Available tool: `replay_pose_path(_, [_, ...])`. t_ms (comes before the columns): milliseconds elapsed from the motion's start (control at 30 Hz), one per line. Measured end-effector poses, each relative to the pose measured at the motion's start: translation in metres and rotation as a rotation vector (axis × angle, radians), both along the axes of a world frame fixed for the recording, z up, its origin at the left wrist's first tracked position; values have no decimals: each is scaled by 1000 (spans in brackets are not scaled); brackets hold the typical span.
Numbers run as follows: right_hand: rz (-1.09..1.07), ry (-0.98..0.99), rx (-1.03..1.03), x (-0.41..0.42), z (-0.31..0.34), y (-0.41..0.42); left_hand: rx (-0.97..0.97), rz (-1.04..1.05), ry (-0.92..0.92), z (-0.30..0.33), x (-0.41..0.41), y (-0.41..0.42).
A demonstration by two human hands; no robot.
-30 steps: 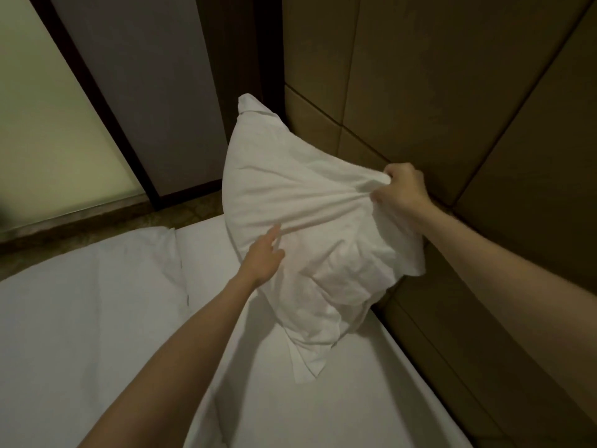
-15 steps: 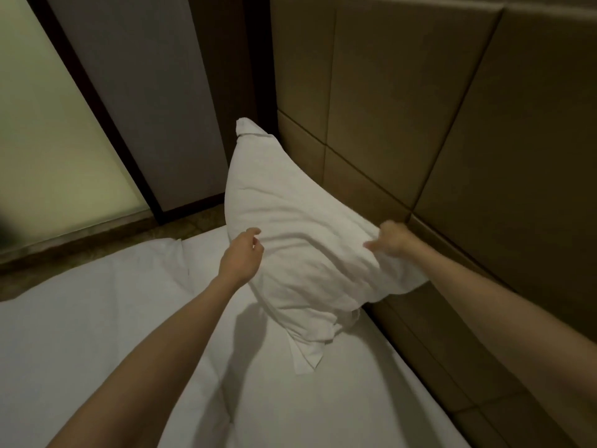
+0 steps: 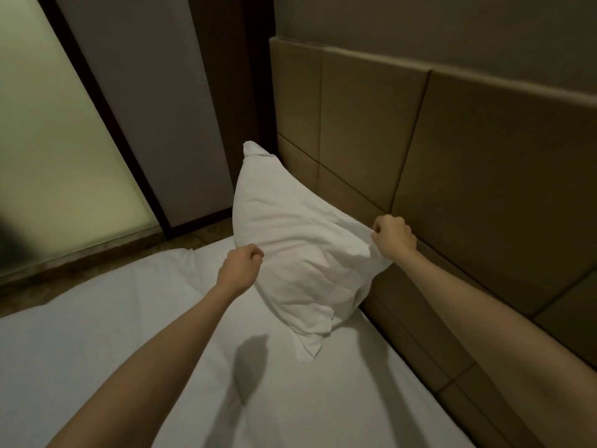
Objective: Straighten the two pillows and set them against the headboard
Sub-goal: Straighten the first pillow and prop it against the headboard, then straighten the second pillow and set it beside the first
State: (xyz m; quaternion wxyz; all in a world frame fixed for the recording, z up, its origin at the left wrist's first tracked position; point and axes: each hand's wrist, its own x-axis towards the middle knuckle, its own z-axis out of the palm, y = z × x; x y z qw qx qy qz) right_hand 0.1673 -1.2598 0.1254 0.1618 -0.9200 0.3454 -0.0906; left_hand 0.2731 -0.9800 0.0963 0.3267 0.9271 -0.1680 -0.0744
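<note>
One white pillow stands on end on the white bed, leaning against the tan padded headboard. My right hand pinches the pillow's upper right edge beside the headboard. My left hand is curled at the pillow's left edge, fingers closed on the fabric there. The pillow's lower corner trails loose cloth onto the sheet. A second pillow is not in view.
A folded white duvet covers the left part of the bed. Beyond the bed's end are a strip of floor, a frosted glass panel and a dark door frame.
The pillow has come down from the air onto the mattress against the headboard. Both hands lowered with it, and the left hand went from spread fingers to a closed grip.
</note>
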Motion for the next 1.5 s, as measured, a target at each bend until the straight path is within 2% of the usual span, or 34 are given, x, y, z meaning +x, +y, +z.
replay_pose_path(200, [56, -310, 206, -39, 49, 41, -264, 19, 56, 48, -55, 12])
replay_pose_path(400, [165, -564, 412, -101, 91, 106, -485, 69, 31, 95, -127, 55])
replay_pose_path(567, [251, -683, 534, -156, 109, 159, -589, 70, 2, 116, -181, 100])
replay_pose_path(833, [375, -757, 717, -238, 121, 228, -712, 105, -60, 125, -272, 161])
replay_pose_path(1067, [443, -651, 913, -298, 86, 270, -696, 255, -19, 96, -354, 212])
replay_pose_path(1300, [433, -508, 1025, -350, 47, 312, -752, 442, 97, 51, -435, 263])
replay_pose_path(1500, [488, -389, 1076, -386, 28, 385, -782, 594, 106, 23, -492, 334])
